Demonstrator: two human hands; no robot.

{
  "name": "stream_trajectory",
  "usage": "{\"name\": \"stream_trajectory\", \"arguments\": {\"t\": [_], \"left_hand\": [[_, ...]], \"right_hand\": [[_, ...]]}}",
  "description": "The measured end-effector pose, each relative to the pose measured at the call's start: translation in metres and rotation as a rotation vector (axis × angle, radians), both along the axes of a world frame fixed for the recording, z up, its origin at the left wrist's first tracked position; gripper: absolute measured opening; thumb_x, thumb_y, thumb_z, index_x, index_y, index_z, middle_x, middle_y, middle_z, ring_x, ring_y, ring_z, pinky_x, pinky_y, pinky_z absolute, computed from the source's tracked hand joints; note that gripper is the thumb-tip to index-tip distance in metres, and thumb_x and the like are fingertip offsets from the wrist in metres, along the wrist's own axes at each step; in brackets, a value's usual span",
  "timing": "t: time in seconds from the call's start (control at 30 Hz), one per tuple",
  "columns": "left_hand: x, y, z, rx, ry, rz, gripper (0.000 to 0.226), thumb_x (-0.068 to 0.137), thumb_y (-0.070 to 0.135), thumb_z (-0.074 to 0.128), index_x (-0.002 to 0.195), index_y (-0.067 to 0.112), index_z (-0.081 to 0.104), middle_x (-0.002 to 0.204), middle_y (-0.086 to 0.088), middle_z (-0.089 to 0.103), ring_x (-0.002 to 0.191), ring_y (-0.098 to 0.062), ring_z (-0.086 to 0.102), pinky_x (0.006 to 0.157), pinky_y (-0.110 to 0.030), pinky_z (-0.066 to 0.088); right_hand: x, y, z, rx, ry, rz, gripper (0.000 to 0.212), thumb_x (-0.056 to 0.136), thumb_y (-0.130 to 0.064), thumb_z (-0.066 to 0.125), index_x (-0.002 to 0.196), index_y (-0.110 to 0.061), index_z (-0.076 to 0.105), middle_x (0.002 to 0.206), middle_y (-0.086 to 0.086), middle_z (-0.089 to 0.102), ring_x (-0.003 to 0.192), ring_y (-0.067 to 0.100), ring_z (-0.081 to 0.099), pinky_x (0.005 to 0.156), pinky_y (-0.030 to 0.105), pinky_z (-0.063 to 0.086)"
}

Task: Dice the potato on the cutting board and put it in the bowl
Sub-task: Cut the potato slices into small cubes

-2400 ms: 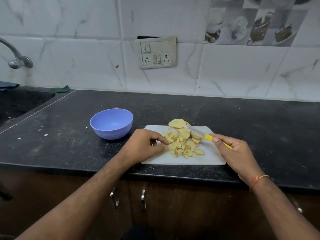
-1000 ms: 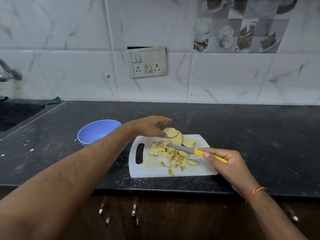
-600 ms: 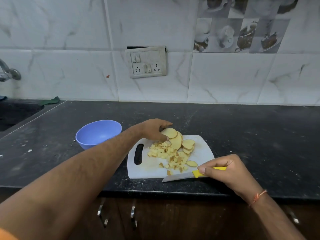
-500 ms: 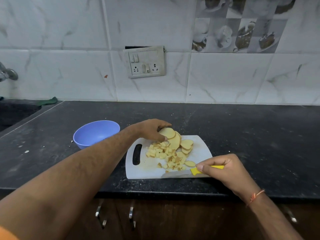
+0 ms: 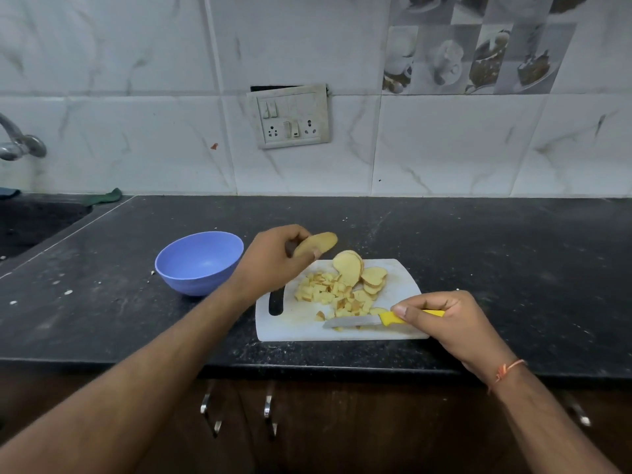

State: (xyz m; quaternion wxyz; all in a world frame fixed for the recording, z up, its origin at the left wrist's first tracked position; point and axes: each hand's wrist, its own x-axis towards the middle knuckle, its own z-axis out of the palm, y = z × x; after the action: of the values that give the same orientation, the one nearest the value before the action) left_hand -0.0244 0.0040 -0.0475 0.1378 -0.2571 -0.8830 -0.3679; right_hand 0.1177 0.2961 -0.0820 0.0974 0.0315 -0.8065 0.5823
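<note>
While the left hand [image 5: 273,260] pinches one potato slice [image 5: 316,243] above the cutting board's [image 5: 400,278] far left corner, probably to lay it flat for cutting, the right hand [image 5: 441,314] grips the knife [image 5: 362,320] low beside the dice [image 5: 328,292]; the bowl [image 5: 199,263] sits left

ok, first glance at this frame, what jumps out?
The left hand holding a potato slice lifted above the white cutting board, where diced potato is piled. The right hand lays a yellow-handled knife along the board's near edge; the blue bowl sits left.
</note>
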Motion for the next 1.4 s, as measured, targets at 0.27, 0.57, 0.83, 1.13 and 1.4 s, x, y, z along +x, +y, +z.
{"name": "stream_trajectory", "arguments": {"t": [0.27,0.57,0.83,1.13,1.4], "left_hand": [[0.052,-0.042,-0.051,0.08,-0.049,-0.029,0.031,0.089,0.007,0.077,0.096,0.037,0.073,0.11,0.02,0.073,0.111,-0.001,0.069,0.096,-0.031,0.059],[0.067,-0.06,-0.054,-0.042,-0.229,-0.113,0.066,0.085,0.015,0.063,0.149,0.033,0.059,0.157,0.024,0.048,0.147,0.008,0.038,0.123,-0.018,0.029],[0.067,-0.047,-0.058,-0.128,-0.154,0.103,0.078,0.074,0.067,0.084,0.139,0.028,0.064,0.14,0.019,0.052,0.127,0.001,0.051,0.111,-0.024,0.043],[0.069,-0.049,-0.057,-0.108,-0.181,0.096,0.093,0.074,0.071,0.081,0.152,0.034,0.049,0.142,0.021,0.055,0.124,0.001,0.053,0.106,-0.026,0.046],[0.068,-0.059,-0.059,-0.125,-0.185,0.039,0.101,0.064,0.081,0.076,0.151,0.038,0.05,0.147,0.024,0.05,0.132,0.002,0.049,0.113,-0.033,0.046]], "right_hand": [[0.002,-0.007,-0.001,0.061,0.085,-0.069,0.013,0.088,-0.031,0.076,0.098,-0.028,0.083,0.096,-0.016,0.079,0.096,0.001,0.072,0.08,0.013,0.053],[0.008,-0.015,-0.005,0.194,0.085,-0.058,0.019,0.086,-0.038,0.076,0.103,-0.031,0.082,0.098,-0.02,0.078,0.099,-0.001,0.071,0.088,0.024,0.054],[0.016,-0.028,-0.008,0.241,0.171,-0.114,0.023,0.083,-0.045,0.074,0.105,-0.037,0.079,0.101,-0.025,0.076,0.101,-0.005,0.07,0.09,0.025,0.056],[0.031,-0.042,-0.011,0.765,0.267,-0.146,0.049,0.093,-0.065,0.052,0.13,-0.038,0.071,0.101,-0.025,0.073,0.08,-0.002,0.066,0.062,0.02,0.055],[0.051,-0.095,0.006,0.973,0.163,-0.183,0.038,0.102,-0.061,0.034,0.127,-0.042,0.056,0.056,-0.013,0.051,0.053,0.006,0.052,0.045,0.024,0.034]]}}
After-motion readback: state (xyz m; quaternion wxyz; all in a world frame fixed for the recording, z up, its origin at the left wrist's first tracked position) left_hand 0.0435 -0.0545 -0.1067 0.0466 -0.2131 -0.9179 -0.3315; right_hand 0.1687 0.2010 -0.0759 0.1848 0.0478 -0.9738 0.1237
